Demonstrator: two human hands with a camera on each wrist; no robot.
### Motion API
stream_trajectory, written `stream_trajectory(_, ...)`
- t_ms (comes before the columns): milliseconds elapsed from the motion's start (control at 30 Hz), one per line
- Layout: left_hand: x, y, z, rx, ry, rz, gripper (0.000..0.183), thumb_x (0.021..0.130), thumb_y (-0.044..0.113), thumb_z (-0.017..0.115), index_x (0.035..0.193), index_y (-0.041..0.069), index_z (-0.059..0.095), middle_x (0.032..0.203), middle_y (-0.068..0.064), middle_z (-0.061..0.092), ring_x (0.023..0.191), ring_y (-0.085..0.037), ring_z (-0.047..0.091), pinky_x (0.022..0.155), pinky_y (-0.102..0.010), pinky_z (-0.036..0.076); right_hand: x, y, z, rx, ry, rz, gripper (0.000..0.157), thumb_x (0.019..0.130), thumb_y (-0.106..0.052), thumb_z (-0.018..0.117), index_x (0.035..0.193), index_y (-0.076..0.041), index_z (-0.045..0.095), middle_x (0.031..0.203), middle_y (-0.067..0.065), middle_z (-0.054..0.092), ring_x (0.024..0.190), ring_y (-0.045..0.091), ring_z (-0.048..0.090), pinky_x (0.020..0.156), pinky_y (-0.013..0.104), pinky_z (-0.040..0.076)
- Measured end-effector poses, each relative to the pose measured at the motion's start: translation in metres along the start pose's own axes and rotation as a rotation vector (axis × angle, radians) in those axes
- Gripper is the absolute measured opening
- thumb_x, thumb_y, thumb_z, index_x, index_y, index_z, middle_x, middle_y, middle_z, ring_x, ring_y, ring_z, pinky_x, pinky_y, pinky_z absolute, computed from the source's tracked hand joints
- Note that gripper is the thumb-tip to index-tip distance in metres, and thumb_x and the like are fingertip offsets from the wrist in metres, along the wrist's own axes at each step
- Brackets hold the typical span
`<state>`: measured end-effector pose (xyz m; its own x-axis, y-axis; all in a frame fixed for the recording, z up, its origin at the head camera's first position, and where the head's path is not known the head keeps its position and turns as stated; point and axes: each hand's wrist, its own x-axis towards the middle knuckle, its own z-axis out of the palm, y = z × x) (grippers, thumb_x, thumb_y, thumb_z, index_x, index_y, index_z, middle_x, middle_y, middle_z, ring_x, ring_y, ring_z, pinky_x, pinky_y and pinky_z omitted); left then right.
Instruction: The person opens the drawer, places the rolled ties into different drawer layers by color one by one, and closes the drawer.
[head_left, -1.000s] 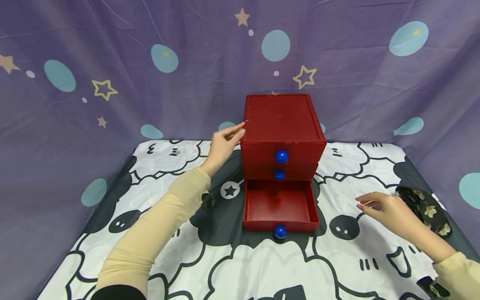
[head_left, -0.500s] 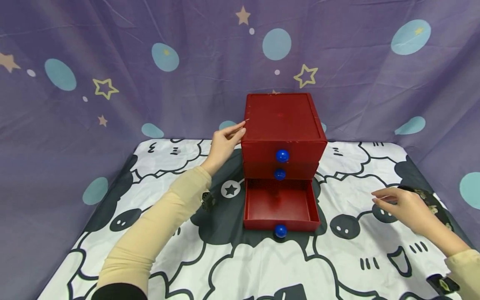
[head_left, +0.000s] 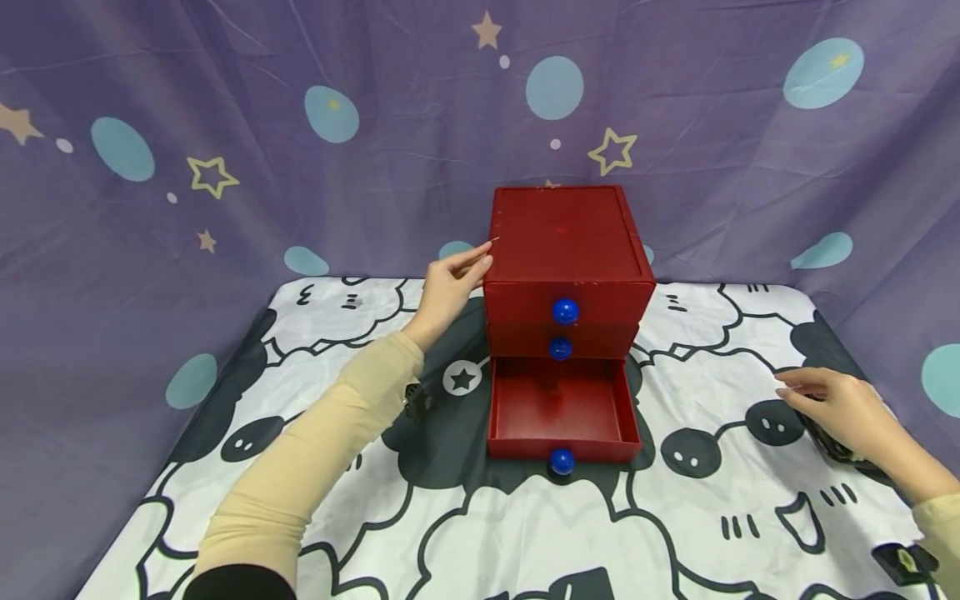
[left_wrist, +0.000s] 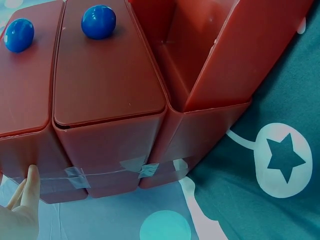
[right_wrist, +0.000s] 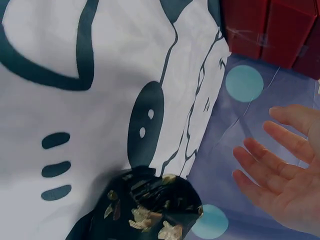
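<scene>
A red three-drawer unit (head_left: 558,237) with blue ball knobs stands near the back of the table. Its bottom drawer (head_left: 510,451) is pulled out and holds nothing; the upper two are closed. My left hand (head_left: 446,292) rests its straight fingers against the unit's left side near the top. In the left wrist view its fingers (left_wrist: 32,187) lie on the side wall. On the right, my right hand (head_left: 855,412) hovers with loosely bent, spread fingers and holds nothing. Close by it is a black floral cloth pouch (right_wrist: 150,212), its mouth gaping in the right wrist view; in the head view the hand partly hides it.
A white and dark cartoon-print cloth (head_left: 540,542) covers the table. Behind it hangs a purple curtain (head_left: 420,100) with stars and dots. Clear tape (left_wrist: 75,177) runs along the unit's side. A dark floral wrist strap (head_left: 903,564) is beside the right sleeve.
My right hand has moved to the right, away from the drawer unit and over the floral pouch. The left hand and the drawers have stayed in place.
</scene>
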<state>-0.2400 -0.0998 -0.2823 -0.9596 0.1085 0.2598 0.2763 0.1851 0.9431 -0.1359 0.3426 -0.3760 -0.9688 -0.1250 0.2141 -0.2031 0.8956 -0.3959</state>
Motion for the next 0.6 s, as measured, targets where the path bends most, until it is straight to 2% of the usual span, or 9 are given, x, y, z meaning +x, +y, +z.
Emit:
stream_trajectory(133,0.0,0.0,0.0,0.003,0.001,0.001,0.034,0.087,0.011,0.056,0.12,0.0,0.055,0.114,-0.018,0.057,0.103,-0.025,0.056,0.081,-0.026,0.05,0.001,0.007,-0.001,-0.011,-0.01,0.023,0.027,0.081,-0.021,0.065,0.092,0.004,0.066,0.078,0.015,0.066,0.063,-0.004,0.054,0.058,0.044,0.049)
stream_trajectory(300,0.0,0.0,0.0,0.002,-0.003,-0.006,0.034,0.087,0.011,0.056,0.12,0.001,0.055,0.114,-0.018,0.057,0.103,-0.025,0.056,0.081,-0.026,0.05,0.002,0.014,-0.003,-0.025,-0.011,0.047,0.029,0.08,-0.019,0.065,0.092,0.007,0.065,0.076,0.016,0.065,0.062,0.003,0.056,0.058,0.047,0.048)
stream_trajectory(400,0.0,0.0,0.0,-0.001,-0.002,-0.011,0.034,0.087,0.011,0.056,0.12,0.002,0.055,0.114,-0.018,0.057,0.103,-0.025,0.056,0.081,-0.026,0.05,0.002,0.017,-0.006,-0.037,-0.004,0.054,0.029,0.08,-0.017,0.065,0.092,0.009,0.063,0.076,0.019,0.064,0.064,0.02,0.061,0.057,0.05,0.047)
stream_trajectory(500,0.0,0.0,0.0,-0.001,-0.002,-0.015,0.034,0.087,0.011,0.056,0.12,0.002,0.055,0.114,-0.017,0.057,0.103,-0.024,0.056,0.081,-0.026,0.05,0.001,0.022,-0.008,-0.045,-0.011,0.077,0.03,0.081,-0.017,0.064,0.094,0.01,0.062,0.079,0.024,0.062,0.071,0.038,0.059,0.056,0.049,0.046)
stream_trajectory(533,0.0,0.0,0.0,-0.001,-0.002,-0.016,0.034,0.087,0.011,0.056,0.12,0.002,0.055,0.114,-0.017,0.057,0.103,-0.024,0.056,0.081,-0.026,0.05,0.001,0.023,-0.009,-0.048,-0.013,0.088,0.03,0.081,-0.016,0.063,0.094,0.01,0.061,0.08,0.025,0.062,0.073,0.04,0.058,0.055,0.049,0.046)
stream_trajectory(600,0.0,0.0,0.0,0.0,-0.002,-0.013,0.034,0.087,0.011,0.056,0.12,0.002,0.055,0.114,-0.017,0.057,0.103,-0.025,0.056,0.081,-0.026,0.05,0.002,0.051,0.0,-0.058,-0.005,0.105,0.035,0.083,-0.024,0.062,0.097,0.008,0.061,0.083,0.025,0.062,0.073,0.039,0.058,0.052,0.042,0.047)
